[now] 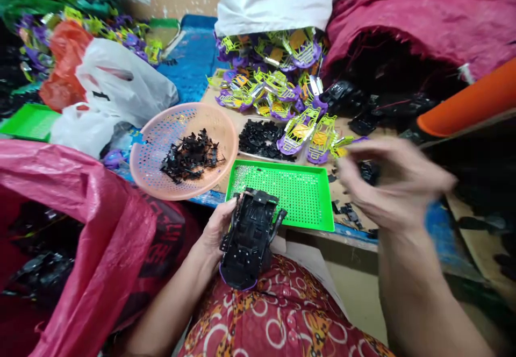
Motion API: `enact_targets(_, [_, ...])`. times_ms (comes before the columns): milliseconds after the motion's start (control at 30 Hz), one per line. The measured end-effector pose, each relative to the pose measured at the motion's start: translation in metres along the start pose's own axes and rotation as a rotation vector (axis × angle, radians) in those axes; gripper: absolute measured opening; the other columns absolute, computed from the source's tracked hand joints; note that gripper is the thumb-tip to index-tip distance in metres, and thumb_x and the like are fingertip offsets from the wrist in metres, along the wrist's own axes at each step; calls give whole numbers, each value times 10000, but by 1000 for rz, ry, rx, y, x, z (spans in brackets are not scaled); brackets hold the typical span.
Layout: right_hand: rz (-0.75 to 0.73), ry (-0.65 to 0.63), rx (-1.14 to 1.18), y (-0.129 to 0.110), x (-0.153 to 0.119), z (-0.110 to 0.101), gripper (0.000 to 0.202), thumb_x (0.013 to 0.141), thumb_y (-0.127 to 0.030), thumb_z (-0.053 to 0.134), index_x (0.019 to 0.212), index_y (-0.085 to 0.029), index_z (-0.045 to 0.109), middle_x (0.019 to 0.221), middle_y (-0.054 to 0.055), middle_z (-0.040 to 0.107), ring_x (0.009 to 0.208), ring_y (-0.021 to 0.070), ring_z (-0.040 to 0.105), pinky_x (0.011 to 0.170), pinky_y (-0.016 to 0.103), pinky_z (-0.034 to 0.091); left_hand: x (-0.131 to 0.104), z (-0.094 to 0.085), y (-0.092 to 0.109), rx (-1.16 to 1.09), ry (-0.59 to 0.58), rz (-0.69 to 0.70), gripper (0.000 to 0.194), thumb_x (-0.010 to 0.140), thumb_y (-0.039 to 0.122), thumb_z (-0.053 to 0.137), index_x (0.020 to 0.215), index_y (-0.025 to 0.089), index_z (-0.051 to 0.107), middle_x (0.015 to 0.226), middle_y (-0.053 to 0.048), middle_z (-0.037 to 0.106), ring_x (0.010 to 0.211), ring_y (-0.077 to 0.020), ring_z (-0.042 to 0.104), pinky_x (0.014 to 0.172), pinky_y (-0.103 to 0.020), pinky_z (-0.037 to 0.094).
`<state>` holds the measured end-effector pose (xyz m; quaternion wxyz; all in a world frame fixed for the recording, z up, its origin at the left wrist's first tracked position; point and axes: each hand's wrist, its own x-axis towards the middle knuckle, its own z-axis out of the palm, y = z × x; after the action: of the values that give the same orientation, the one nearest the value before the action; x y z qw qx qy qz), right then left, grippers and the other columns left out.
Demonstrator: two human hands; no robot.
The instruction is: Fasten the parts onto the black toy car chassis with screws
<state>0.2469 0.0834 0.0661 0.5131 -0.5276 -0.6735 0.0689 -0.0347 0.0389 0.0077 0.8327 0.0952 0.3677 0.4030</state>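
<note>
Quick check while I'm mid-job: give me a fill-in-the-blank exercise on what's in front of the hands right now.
1. The left hand holds a black toy car chassis over the ____.
2. The pink round basket holds small ____ parts.
3. The perforated tray next to the basket is ____.
4. The blurred right hand hovers to the ____ of the tray.

Missing words: lap; black; green; right

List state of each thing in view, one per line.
left hand: gripping black toy car chassis, underside up
right hand: blurred, over table edge; grip unclear
pink basket: holds small black parts
green tray: empty
purple-yellow frames: piled loose
</note>
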Motion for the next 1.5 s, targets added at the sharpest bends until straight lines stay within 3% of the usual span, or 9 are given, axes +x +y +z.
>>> enact_targets(133, [-184,-360,-162,26,44,72,144,920,-254,590,883,-203,720,891,59,758,864,230,665,810,389,515,-4,9,6,22,-80,-45,482,727,502,858,1035,142,772,921,-86,811,883,-293,785,760,-341,615])
enact_targets(233, [-100,-664,-519,44,74,121,164,880,-202,581,951,-188,729,1006,116,752,1048,297,617,848,414,474,-7,9,9,9,-113,-55,442,787,511,817,1027,142,780,948,-103,813,928,-299,781,829,-354,606])
enact_targets(333, [-51,-757,-663,55,86,153,97,825,-164,624,844,-157,719,903,149,697,1069,338,575,852,442,438,-5,6,9,-18,-166,-71,443,784,536,812,1026,166,779,918,-98,810,927,-323,779,818,-389,610])
enact_targets(467, [-30,-773,-707,60,86,167,88,772,-97,619,770,-142,694,804,144,637,1049,337,549,859,450,409,0,6,8,-51,-147,-56,413,762,529,836,978,183,774,903,-76,804,911,-307,774,831,-389,602])
enact_targets(700, [-28,-628,-648,47,77,140,260,887,-185,476,1044,-150,680,1034,180,657,1127,352,537,928,479,413,-1,17,15,-38,-162,-13,535,774,477,804,1242,230,726,1130,-73,782,985,-271,752,792,-318,585])
enact_targets(933, [248,-382,53,22,54,91,134,825,-346,565,795,-216,568,735,29,617,692,183,573,680,351,511,6,22,-1,41,-192,3,422,753,506,831,1007,192,708,984,-73,773,768,-203,733,704,-294,589])
enact_targets(1200, [761,-602,586,-33,-5,11,397,617,-446,895,710,-182,614,593,-14,625,544,110,592,551,253,527,10,45,6,407,-271,49,446,779,417,832,1147,210,689,980,-67,770,745,-200,723,686,-287,554])
enact_targets(1333, [910,-689,658,-42,-20,-7,482,541,-440,955,669,-178,571,538,-21,627,465,89,568,487,223,505,8,56,-2,635,-304,86,335,801,455,816,996,204,715,788,10,680,608,-107,557,598,-226,398])
enact_targets(1500, [939,-892,712,-38,-29,-14,421,572,-357,907,594,-187,522,465,-37,583,394,72,516,409,193,439,6,62,-15,758,-334,81,414,828,593,761,863,193,661,727,37,556,631,-105,453,602,-245,308])
